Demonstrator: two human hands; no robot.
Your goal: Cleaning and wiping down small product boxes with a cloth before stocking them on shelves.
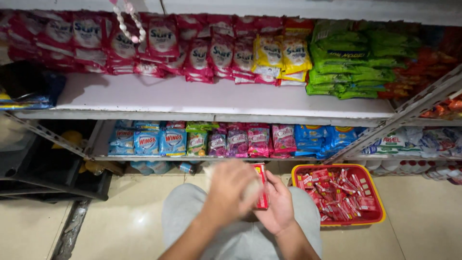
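Note:
My right hand [278, 206] holds a small flat red packet [261, 185] upright over my lap. My left hand [230, 190] lies across the front of it, blurred by motion, with a pale whitish thing [252, 188] in its fingers pressed against the packet. What that pale thing is cannot be told. My grey trousers [188, 212] fill the space below both hands. A red basket [378, 190] with a yellow rim stands on the floor just right of my right hand, full of several similar red packets [337, 190].
White shelves [192, 98] face me. The upper one carries red, yellow and green sachets, the lower one [159, 157] blue, pink and green sachets. A black crate [43, 173] stands at the left on the beige tiled floor [423, 216]. A second rack [418, 108] angles in at the right.

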